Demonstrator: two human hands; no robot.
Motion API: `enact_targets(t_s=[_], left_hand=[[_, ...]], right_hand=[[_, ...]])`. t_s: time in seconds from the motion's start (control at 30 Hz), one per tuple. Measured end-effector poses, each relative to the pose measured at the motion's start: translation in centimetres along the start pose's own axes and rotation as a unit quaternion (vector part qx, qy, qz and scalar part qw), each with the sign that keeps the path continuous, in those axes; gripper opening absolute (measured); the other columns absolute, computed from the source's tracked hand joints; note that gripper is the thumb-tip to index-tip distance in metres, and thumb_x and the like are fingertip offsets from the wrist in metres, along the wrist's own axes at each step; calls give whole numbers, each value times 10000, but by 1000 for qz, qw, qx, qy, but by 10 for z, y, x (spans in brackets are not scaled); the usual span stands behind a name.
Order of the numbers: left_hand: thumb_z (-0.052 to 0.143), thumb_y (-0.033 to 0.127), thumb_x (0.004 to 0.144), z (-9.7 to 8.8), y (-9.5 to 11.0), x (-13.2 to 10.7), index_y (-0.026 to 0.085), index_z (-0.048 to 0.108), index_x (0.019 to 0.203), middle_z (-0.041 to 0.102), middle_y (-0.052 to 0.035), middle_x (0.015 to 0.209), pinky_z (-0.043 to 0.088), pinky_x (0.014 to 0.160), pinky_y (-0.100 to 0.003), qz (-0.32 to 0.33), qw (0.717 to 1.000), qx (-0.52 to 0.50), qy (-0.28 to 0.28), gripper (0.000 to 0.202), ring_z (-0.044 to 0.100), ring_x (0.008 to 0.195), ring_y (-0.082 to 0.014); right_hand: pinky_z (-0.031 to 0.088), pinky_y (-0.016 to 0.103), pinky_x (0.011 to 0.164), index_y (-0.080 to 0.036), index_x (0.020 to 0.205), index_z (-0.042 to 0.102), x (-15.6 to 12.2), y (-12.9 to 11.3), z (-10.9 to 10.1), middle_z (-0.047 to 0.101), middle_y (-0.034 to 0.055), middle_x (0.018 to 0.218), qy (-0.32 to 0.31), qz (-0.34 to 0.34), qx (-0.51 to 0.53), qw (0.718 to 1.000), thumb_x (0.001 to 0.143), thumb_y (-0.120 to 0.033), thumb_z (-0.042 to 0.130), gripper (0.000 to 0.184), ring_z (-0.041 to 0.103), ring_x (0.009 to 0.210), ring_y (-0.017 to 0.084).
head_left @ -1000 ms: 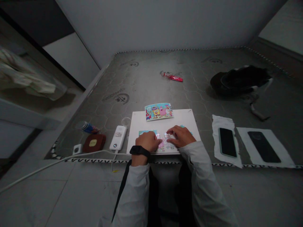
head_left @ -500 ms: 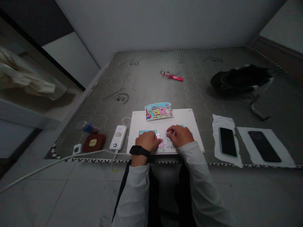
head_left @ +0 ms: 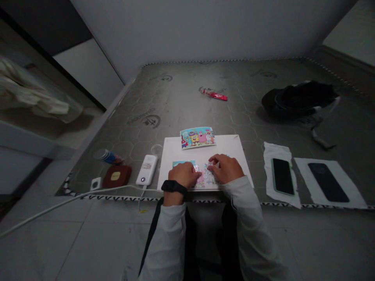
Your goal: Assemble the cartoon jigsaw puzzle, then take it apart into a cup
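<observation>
Both hands rest on a partly assembled, pastel-coloured cardboard jigsaw puzzle (head_left: 204, 177), which lies at the near edge of a flat white rectangular board (head_left: 231, 146) on a grey hexagon-quilted mattress (head_left: 175, 105). The left hand (head_left: 184, 174), with a black band watch (head_left: 174, 186) at its wrist, is curled into a loose fist over the left part of the puzzle; whether it has hold of a piece cannot be told. The right hand (head_left: 227, 168) lies palm down with its fingers bent and only loosely spread, the tips pressing on the pieces in the middle, and nothing shows in its grip.

At the far edge of the board lies a small bright cartoon picture card (head_left: 197, 137) - well apart from the hands. Just left of the board sit a white oblong power bank (head_left: 147, 170) with a cable and, beyond it, a rounded dark-red case (head_left: 116, 176). To the right, two dark smartphones lie face up, each on its own white cloth - the nearer one (head_left: 282, 176) beside the board, the other (head_left: 328, 182) further out. A red tube (head_left: 215, 94) lies far back on the mattress.
</observation>
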State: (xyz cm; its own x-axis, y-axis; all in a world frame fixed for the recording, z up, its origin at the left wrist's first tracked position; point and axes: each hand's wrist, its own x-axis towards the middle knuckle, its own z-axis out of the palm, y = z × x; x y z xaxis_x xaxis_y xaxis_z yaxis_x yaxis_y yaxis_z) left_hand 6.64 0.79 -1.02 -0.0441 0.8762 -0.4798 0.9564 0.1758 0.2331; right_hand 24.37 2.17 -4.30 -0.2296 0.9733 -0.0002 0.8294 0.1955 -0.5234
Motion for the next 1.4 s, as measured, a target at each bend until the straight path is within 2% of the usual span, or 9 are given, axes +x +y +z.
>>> enact_targets(t_s=[0.23, 0.57, 0.73, 0.87, 1.07, 1.3, 1.4], left_hand=[[594, 514, 832, 0, 1, -1, 232, 679, 822, 755, -77, 981, 495, 754, -345, 5, 1000, 11, -2, 295, 690, 959, -275], [606, 522, 830, 1, 0, 1, 237, 695, 832, 756, -86, 988, 509, 777, -358, 4, 1000, 4, -2, 299, 692, 972, -281], [608, 517, 834, 0, 0, 0, 237, 695, 836, 756, -80, 991, 504, 769, -345, 3, 1000, 2, 2, 293, 690, 967, -272], [609, 513, 834, 0, 0, -1, 236, 693, 833, 756, -76, 983, 497, 755, -328, 3, 1000, -1, -3, 289, 691, 958, -261], [605, 512, 834, 0, 0, 0, 236, 684, 821, 756, -74, 982, 497, 769, -343, -1, 1000, 0, -1, 288, 690, 970, -272], [604, 527, 825, 1, 0, -1, 239, 688, 817, 755, -83, 986, 507, 768, -359, 2, 1000, 7, 2, 300, 692, 972, -288], [606, 529, 825, 0, 0, -1, 243, 693, 815, 755, -82, 980, 510, 772, -361, 1, 1000, 12, 1, 300, 693, 972, -288]], right_hand=[[456, 306, 792, -196, 1118, 672, -2, 0, 7, 638, 62, 1035, -45, -7, -21, 999, 774, -211, 793, 365, 619, 894, 192], [453, 304, 791, -206, 1018, 672, 3, 10, 15, 565, 28, 952, -82, -34, 12, 996, 735, -134, 807, 322, 581, 845, 166], [450, 290, 792, -183, 979, 629, 3, 3, 9, 563, 31, 1004, -101, -41, 36, 993, 705, -72, 810, 347, 569, 834, 147], [442, 280, 776, -174, 955, 596, 3, -3, 5, 568, 9, 937, -120, -43, 45, 991, 701, -27, 788, 350, 558, 797, 137], [455, 281, 784, -170, 1051, 613, 4, 3, 9, 583, 37, 1006, -116, -58, 49, 990, 702, -24, 787, 416, 572, 817, 142], [469, 298, 845, -171, 1075, 661, 4, 9, 8, 572, 56, 1020, -125, -76, 24, 989, 780, -73, 741, 321, 589, 877, 162], [464, 305, 846, -182, 1051, 666, 5, 12, 9, 578, 50, 996, -109, -83, 26, 990, 815, -125, 732, 252, 587, 871, 164]])
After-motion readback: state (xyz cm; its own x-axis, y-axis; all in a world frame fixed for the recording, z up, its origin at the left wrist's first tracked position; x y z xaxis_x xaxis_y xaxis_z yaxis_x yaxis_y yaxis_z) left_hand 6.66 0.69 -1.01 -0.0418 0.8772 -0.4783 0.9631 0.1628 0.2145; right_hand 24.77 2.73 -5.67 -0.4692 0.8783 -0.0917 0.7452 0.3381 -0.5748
